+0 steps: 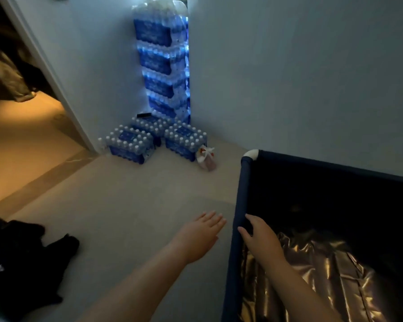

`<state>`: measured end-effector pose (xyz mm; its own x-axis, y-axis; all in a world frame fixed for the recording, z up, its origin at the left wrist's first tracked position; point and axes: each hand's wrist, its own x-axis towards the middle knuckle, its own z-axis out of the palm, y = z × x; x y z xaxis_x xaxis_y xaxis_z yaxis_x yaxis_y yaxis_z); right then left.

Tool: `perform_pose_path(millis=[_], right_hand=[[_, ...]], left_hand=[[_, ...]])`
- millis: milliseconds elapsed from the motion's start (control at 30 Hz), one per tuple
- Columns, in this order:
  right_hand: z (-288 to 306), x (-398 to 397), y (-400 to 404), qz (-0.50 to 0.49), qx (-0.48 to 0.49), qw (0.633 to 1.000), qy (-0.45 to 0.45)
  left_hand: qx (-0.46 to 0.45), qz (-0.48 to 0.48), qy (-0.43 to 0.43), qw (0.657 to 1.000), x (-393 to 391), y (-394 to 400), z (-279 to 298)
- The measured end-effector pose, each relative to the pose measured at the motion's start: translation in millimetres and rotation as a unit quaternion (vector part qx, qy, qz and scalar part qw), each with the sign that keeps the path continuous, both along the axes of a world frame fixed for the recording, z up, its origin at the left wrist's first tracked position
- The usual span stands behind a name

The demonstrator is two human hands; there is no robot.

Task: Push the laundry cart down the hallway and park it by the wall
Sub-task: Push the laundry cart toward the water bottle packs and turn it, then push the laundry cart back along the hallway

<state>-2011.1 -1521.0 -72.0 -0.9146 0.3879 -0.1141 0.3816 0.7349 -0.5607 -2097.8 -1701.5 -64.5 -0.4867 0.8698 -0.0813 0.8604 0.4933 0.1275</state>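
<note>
The laundry cart [242,189] is a dark blue fabric bin on a frame with a white corner joint, standing at the right against the grey wall [300,77]. Shiny bronze fabric [312,275] lies inside it. My right hand [258,235] grips the cart's left top rail, fingers curled over the bar. Just left of the cart, my left hand [203,233] hovers over the floor, flat with fingers apart, holding nothing and not touching the cart.
A tall stack of bottled-water packs [163,66] fills the far corner, with more packs [130,145] on the floor before it and a small white bag [206,156] beside them. An open doorway [21,112] lies left. Dark clothing [21,259] lies bottom left.
</note>
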Motion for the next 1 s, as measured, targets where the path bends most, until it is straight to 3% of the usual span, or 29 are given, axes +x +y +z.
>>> perform_pose_path(millis=[233,467,767,1000], right_hand=[[8,-33,-54,-0.12,-0.001,0.993,0.012],[-11,-72,-36,-0.206,-0.019,0.978,-0.025],[-30,-130,-18,-0.321,-0.036,0.946,-0.021],[-24,-123,-25,-0.389,-0.038,0.92,-0.035]], left_hand=[[0.027,-0.07,-0.011,0.997,-71,-38,21],[-0.002,-0.169,-0.016,0.985,-135,1,17],[-0.05,-0.348,0.027,0.936,-220,99,16],[-0.069,-0.458,0.006,0.886,-211,148,-3]])
